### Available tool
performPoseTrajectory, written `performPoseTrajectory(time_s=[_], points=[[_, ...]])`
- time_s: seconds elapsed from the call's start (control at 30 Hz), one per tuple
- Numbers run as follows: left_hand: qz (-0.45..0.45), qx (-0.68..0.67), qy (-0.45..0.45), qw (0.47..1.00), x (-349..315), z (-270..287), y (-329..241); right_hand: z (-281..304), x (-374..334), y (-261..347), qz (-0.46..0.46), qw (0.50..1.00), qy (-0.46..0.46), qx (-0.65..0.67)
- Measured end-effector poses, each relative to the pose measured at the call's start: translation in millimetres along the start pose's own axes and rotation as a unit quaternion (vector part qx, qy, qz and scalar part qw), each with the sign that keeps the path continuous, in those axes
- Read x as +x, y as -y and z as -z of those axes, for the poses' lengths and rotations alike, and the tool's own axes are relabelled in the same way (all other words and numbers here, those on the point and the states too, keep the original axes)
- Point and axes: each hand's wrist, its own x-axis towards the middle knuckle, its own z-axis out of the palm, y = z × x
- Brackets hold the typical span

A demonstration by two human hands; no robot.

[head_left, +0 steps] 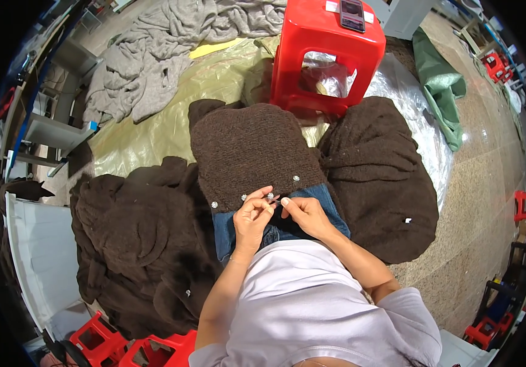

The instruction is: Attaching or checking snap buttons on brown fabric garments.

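Observation:
A dark brown knitted garment [250,144] lies spread over my lap, on top of blue jeans [316,205]. Along its near edge sit several shiny round buttons [214,205]. My left hand [252,220] is at this edge, thumb and forefinger pinched together beside one button [270,196], other fingers curled. Just to its right, my right hand [307,215] is closed in a pinch too, its fingertips close to the left ones. A thin pale sliver shows between the two hands, too small to name.
Heaps of brown knitwear lie left [140,232] and right [379,177] of me. Ahead stands a red plastic stool [330,43] with a phone [353,15] on it. Beyond are grey knit fabric [147,61] and yellowish plastic sheeting [147,137]. Red stools [98,339] stand at lower left.

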Motion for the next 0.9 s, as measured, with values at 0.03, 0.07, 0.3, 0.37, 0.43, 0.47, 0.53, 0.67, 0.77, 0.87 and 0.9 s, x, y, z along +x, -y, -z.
performPoseTrajectory(time_s=[0.03, 0.07, 0.3, 0.37, 0.43, 0.47, 0.53, 0.67, 0.77, 0.87, 0.9], points=[[0.016, -0.055, 0.007, 0.998, 0, 2, 1, -1, 2, 0, 0.0, 1.0, 0.0, 0.001], [0.032, -0.112, 0.017, 0.993, 0, 3, 2, -1, 3, -1, -0.01, 1.0, 0.006, -0.005], [0.063, -0.144, 0.018, 0.987, 0, 7, 4, -3, 7, 1, -0.037, 0.999, 0.01, -0.019], [0.077, -0.175, 0.024, 0.981, 0, 8, 3, -4, 6, 5, -0.033, 0.999, 0.012, -0.009], [0.077, -0.187, 0.033, 0.979, 0, 9, 4, -5, 7, 6, -0.031, 0.999, 0.014, 0.001], [0.077, -0.2, 0.041, 0.976, 0, 10, 4, -6, 8, 5, -0.033, 0.999, 0.014, 0.001], [0.079, -0.199, 0.046, 0.976, 1, 10, 4, -6, 9, 4, -0.035, 0.999, 0.013, 0.0], [0.08, -0.2, 0.048, 0.975, 1, 11, 4, -9, 10, 3, -0.031, 1.0, 0.004, -0.004], [0.079, -0.205, 0.051, 0.974, 1, 12, 6, -9, 11, 4, -0.03, 1.0, -0.004, -0.01], [0.079, -0.199, 0.048, 0.976, 1, 13, 6, -11, 11, 2, -0.028, 0.999, -0.012, -0.013], [0.079, -0.199, 0.049, 0.975, 1, 13, 7, -11, 11, 1, -0.024, 1.0, -0.016, -0.011]])
